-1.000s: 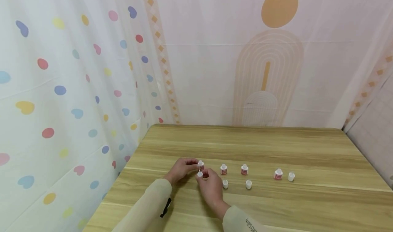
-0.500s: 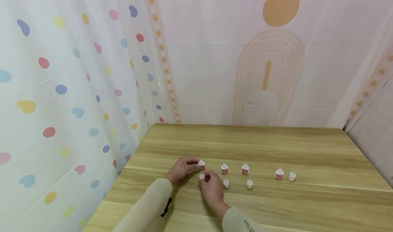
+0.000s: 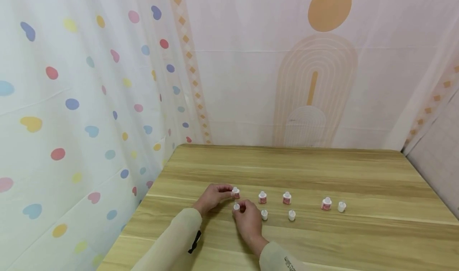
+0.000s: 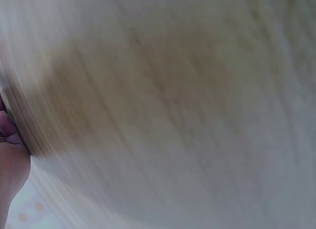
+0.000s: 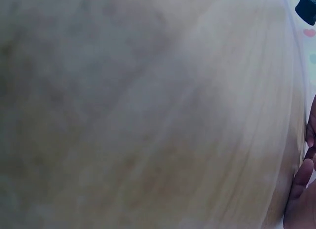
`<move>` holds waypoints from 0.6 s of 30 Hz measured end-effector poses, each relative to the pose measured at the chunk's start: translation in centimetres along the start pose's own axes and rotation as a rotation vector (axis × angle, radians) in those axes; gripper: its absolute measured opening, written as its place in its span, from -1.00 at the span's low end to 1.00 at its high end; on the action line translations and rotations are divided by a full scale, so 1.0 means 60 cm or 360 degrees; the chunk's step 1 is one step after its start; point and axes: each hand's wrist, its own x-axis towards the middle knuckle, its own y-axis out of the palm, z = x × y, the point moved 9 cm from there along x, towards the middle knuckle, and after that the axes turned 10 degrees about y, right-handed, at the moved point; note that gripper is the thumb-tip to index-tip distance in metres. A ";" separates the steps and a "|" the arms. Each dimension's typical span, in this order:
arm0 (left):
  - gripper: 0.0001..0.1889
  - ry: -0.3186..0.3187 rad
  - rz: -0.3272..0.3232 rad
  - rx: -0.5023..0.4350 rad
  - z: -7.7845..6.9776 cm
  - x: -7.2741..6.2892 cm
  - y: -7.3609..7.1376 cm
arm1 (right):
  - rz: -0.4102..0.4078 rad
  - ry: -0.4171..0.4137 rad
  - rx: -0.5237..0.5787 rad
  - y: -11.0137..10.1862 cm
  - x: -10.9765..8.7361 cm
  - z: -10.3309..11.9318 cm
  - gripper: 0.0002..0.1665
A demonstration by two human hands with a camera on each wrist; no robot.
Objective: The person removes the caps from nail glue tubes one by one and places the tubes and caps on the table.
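Note:
My left hand (image 3: pixel 214 195) grips a small white bottle (image 3: pixel 236 193) with a red label, standing upright and uncapped at the left of a row. Just in front of it, my right hand (image 3: pixel 248 220) pinches a white cap (image 3: pixel 236 207), its thin stem pointing up. To the right stand three more uncapped bottles of the same kind: one bottle (image 3: pixel 263 198), a second bottle (image 3: pixel 287 198) and a third bottle (image 3: pixel 326 204). In the left wrist view only part of the left hand (image 4: pixel 11 162) shows at the edge; the right wrist view shows part of the right hand (image 5: pixel 301 202).
Three loose caps sit stem up on the wooden table (image 3: pixel 229 167): a cap (image 3: pixel 264 215) and a cap (image 3: pixel 292 215) in front of the middle bottles, and a cap (image 3: pixel 342 207) beside the rightmost bottle. Patterned curtains (image 3: pixel 244 83) hang behind and at the left.
My right hand has drawn the cap slightly toward me, away from the bottle, and lowered it. My left hand keeps its grip on the bottle.

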 end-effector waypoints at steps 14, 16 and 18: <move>-0.81 -0.0052 -0.0016 -0.0038 0.003 0.001 0.001 | 0.0016 -0.0012 -0.0020 0.002 0.004 -0.003 -0.83; -0.82 -0.0047 -0.0015 -0.0041 0.005 0.002 0.001 | 0.0021 -0.0011 -0.0022 0.003 0.004 -0.003 -0.83; -0.81 -0.0035 -0.0010 -0.0043 0.006 0.001 0.002 | 0.0022 -0.0013 -0.0023 0.003 0.004 -0.004 -0.83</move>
